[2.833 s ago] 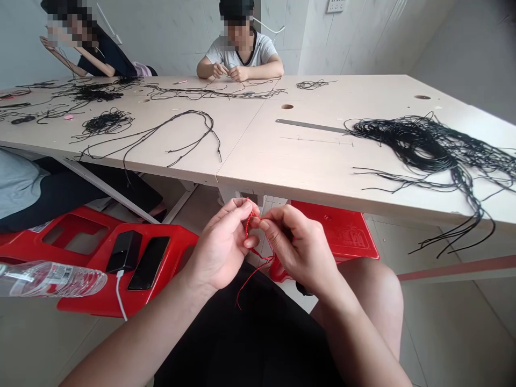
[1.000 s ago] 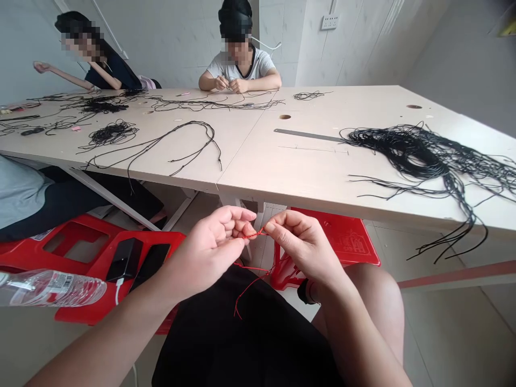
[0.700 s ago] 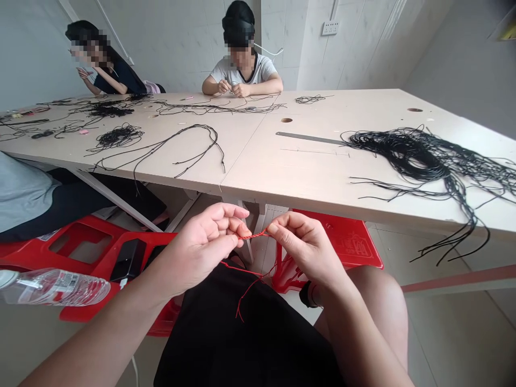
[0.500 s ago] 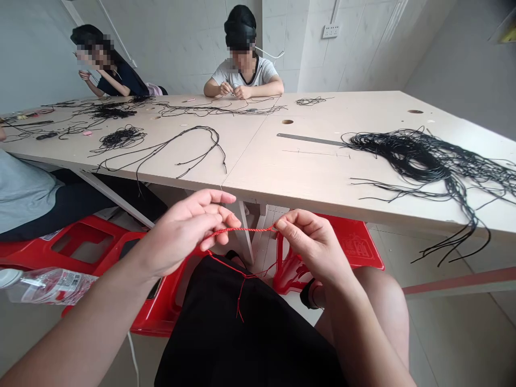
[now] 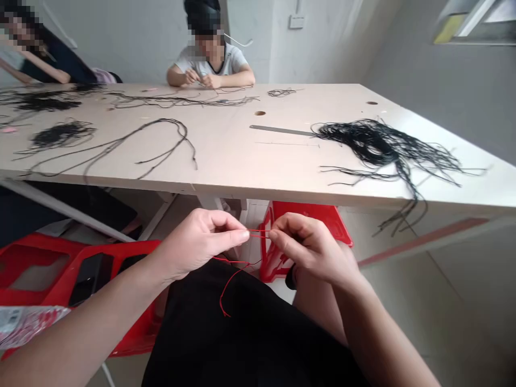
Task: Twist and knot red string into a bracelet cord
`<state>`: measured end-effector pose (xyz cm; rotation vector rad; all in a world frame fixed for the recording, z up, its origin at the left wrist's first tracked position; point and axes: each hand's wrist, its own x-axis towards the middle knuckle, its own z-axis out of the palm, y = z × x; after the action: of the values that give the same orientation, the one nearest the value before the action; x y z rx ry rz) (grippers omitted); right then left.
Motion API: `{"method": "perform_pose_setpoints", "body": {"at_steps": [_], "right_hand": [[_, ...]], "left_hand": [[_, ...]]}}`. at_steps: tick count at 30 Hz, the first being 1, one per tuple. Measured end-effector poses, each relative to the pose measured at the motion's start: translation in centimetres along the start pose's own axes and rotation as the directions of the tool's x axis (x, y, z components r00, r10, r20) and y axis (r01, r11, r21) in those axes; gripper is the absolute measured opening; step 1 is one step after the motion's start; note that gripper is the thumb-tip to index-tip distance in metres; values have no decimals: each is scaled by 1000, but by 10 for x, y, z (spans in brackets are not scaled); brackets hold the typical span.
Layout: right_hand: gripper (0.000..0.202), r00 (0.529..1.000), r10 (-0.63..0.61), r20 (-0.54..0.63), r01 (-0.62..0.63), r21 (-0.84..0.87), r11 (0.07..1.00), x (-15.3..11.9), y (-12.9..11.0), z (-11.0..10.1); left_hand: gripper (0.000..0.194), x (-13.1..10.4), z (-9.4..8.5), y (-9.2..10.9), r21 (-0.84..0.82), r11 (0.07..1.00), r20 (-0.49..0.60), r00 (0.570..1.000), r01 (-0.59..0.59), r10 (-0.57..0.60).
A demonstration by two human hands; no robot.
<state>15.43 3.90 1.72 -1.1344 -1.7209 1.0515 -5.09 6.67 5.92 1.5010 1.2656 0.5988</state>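
Note:
Above my lap, my left hand [image 5: 213,236] pinches a thin red cord [image 5: 258,231] between thumb and forefinger. A short way to its right, my right hand [image 5: 308,244] is closed on the same cord. Two roughly parallel red strands span the small gap between my fingertips. Below the hands, loose red cord hangs in a curve, its thin ends [image 5: 224,306] lying against the black cloth over my lap. The part of the cord inside each hand is hidden by the fingers.
A pale table [image 5: 226,166] stands ahead, with a large bundle of black cords [image 5: 374,145], a metal ruler [image 5: 278,129] and looser black cords [image 5: 153,126]. Red stools [image 5: 116,317] stand below. Across the table a person [image 5: 213,59] works with both hands; another sits far left.
My left hand has gone from loosely spread fingers to a pinch on the red cord, closer to my right hand. The view has turned to the right.

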Motion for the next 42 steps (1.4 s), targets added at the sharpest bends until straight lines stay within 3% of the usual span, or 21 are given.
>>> {"method": "perform_pose_setpoints", "body": {"at_steps": [3,5,7,10,13,16,20,23,26,29,33,34,36,38,42], "right_hand": [[21,991,108,-79,-123,-220,968,-37,21,-42],[24,960,247,-133,-276,-302,912,-74,37,-78],[33,893,378,-244,-445,-358,821,-119,52,-118],[40,747,515,-421,-658,-353,666,-186,71,-167],[43,653,613,-444,-748,-258,611,-227,97,-183],[45,620,668,-411,-779,-218,588,-234,144,-165],[32,618,717,-323,-786,-262,560,-209,207,-120],[33,630,717,-300,-776,-295,558,-188,226,-101],[35,682,624,-383,-731,-330,597,-170,213,-89],[41,777,441,-450,-611,-366,702,-156,179,-60],[42,894,204,-399,-376,-421,826,-144,130,-1],[38,923,73,-378,-261,-474,841,-142,120,11],[27,955,-57,-291,-121,-558,821,-138,105,26],[21,979,-68,-191,-64,-607,792,-134,97,31],[25,990,108,-90,-140,-551,823,-137,94,26]], "left_hand": [[14,10,17,-18,-149,984,45,995,99,-93],[15,18,39,-34,-225,954,119,977,200,-177],[18,24,69,-49,-252,924,224,946,287,-232],[18,27,113,-66,-211,928,315,920,307,-233],[18,26,142,-77,-181,938,327,917,296,-227],[16,22,153,-87,-162,942,305,923,294,-235],[13,16,151,-100,-163,933,254,927,321,-274],[16,13,148,-105,-190,920,228,927,343,-299],[18,12,147,-106,-211,913,208,929,349,-307],[18,10,145,-107,-214,915,203,932,342,-301],[18,4,143,-108,-198,935,210,945,294,-253],[17,2,142,-109,-194,943,211,950,270,-229],[16,-2,143,-110,-191,959,207,964,210,-170],[15,-6,144,-112,-195,970,191,976,147,-109],[12,-10,154,-122,-211,976,163,986,57,-23]]}}
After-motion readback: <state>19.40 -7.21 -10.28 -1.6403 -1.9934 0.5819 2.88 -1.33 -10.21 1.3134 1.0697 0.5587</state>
